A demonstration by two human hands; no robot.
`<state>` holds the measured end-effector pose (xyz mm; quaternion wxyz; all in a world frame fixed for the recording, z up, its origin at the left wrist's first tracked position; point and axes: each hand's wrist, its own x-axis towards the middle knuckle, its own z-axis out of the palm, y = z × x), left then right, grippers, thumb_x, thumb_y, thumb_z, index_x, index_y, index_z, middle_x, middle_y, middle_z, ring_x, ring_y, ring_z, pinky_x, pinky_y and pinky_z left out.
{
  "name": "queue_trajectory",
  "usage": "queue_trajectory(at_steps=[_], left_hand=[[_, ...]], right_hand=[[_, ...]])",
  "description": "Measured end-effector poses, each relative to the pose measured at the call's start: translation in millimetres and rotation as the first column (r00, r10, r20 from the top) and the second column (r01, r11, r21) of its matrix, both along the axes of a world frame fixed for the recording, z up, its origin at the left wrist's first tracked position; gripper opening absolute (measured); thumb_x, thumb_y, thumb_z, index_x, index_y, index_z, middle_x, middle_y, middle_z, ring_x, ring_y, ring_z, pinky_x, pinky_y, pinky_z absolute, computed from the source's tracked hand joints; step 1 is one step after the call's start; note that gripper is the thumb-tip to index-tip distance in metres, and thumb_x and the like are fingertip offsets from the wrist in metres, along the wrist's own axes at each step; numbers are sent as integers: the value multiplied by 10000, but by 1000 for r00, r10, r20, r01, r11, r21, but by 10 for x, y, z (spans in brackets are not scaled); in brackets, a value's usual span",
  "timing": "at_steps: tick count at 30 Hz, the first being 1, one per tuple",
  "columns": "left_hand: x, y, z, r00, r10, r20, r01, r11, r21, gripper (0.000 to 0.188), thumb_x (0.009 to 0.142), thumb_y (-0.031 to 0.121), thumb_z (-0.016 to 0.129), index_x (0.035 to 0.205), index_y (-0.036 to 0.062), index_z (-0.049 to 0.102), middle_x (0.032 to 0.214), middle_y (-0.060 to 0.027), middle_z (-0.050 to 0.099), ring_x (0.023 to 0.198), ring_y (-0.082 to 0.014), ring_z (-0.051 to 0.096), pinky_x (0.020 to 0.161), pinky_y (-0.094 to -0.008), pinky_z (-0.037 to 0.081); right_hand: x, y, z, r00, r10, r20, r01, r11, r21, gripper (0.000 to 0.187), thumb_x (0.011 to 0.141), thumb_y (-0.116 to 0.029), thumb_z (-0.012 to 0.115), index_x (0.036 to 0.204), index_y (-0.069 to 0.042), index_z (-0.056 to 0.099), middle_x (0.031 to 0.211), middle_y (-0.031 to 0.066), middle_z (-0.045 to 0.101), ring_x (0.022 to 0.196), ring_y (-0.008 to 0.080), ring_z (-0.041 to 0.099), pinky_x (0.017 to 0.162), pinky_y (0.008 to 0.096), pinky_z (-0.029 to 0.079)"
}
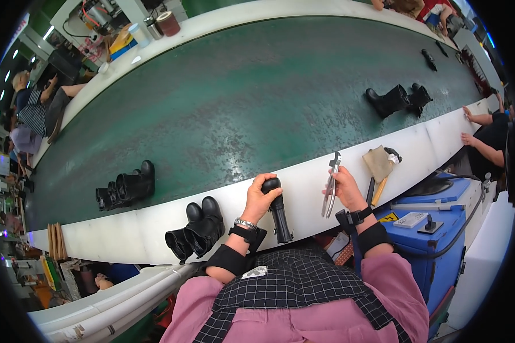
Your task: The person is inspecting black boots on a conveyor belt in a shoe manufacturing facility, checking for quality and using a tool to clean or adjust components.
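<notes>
My left hand [260, 200] is closed around the rounded toe of a black boot [278, 219]. The boot lies on the white ledge [308, 211] in front of me, its shaft pointing toward my body. Raised over the ledge to the right, my right hand [346, 186] grips silver metal pliers [330, 191]; their curved head points away from me and their handles hang toward me. Between the pliers and the boot there is a gap. A pair of black boots [203, 226] rests on the ledge left of my left hand.
Beyond the ledge runs a worn green conveyor belt [223, 103], carrying black boots [134, 186] at left and more boots [390, 102] at right. A tan cloth [377, 163] and a wooden handle [379, 191] lie right of my right hand. A blue machine [429, 234] stands nearby.
</notes>
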<state>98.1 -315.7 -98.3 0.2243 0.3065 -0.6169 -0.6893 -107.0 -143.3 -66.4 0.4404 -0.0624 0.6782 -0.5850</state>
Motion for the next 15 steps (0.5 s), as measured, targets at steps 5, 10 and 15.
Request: queue_trajectory(at_steps=[5, 10, 15], left_hand=[[5, -21, -16, 1000, -26, -2, 26, 999, -48, 356, 738, 68, 742, 1057, 67, 583, 933, -6, 570, 853, -99, 555, 767, -259, 487], [16, -44, 9, 999, -42, 5, 42, 997, -68, 355, 737, 73, 745, 1052, 67, 580, 960, 1, 562, 873, -98, 548, 778, -252, 482], [39, -63, -83, 999, -40, -33, 37, 996, -80, 356, 740, 73, 743, 1055, 69, 578, 966, -4, 560, 884, -101, 542, 787, -250, 473]], right_hand=[[260, -357, 409, 758, 208, 618, 1, 947, -320, 401, 859, -73, 456, 1256, -69, 402, 1008, 103, 546, 806, 247, 597, 650, 374, 512], [670, -502, 948, 846, 430, 315, -410, 903, -131, 660, 882, -46, 443, 1469, -94, 146, 1119, 113, 534, 796, 174, 571, 672, 301, 509], [812, -601, 1108, 684, 658, -316, -657, 743, 126, 639, 919, -78, 384, 1485, -172, 103, 1068, 177, 555, 740, 211, 568, 700, 333, 492]])
